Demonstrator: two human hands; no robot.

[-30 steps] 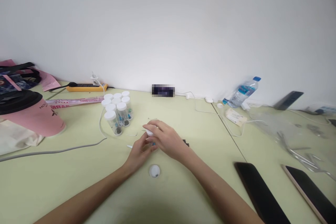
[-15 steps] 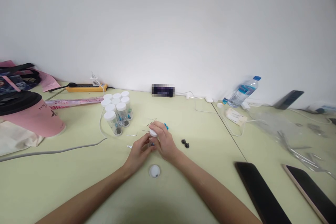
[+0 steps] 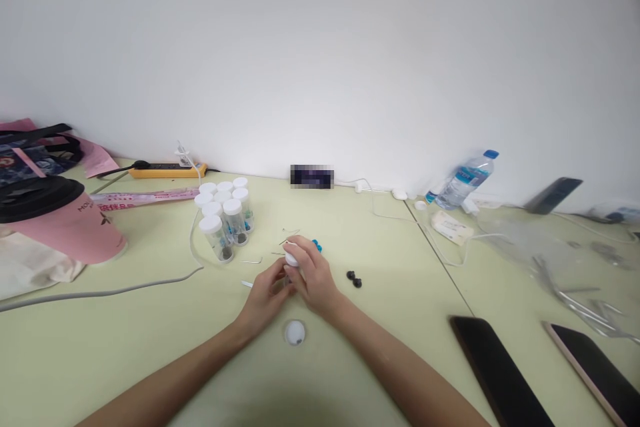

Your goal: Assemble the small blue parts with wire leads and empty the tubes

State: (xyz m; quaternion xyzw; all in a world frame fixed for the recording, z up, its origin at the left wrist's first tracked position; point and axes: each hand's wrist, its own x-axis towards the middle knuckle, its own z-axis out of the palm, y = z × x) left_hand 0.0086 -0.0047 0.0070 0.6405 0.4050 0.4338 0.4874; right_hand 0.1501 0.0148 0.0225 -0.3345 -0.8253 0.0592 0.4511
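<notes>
Capped vial [image 3: 291,259]: plugs the gap between left hand [image 3: 265,290] and right hand [image 3: 315,280]
Vial cluster [image 3: 235,223]: blocks the left, pink cup [image 3: 75,230] further out, gray cable [image 3: 105,293] snaking across
Right side: decent lane from the black bits [image 3: 357,283] to the dark phone [image 3: 497,373]
Table [image 3: 350,233]: nice bare stretch past the blue bits [image 3: 317,246], white cord [image 3: 395,217] trailing off right

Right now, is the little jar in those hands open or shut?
Shut, it seems: the white lid is on top, with the right hand gripping it. I can't tell if it's tight.
</notes>
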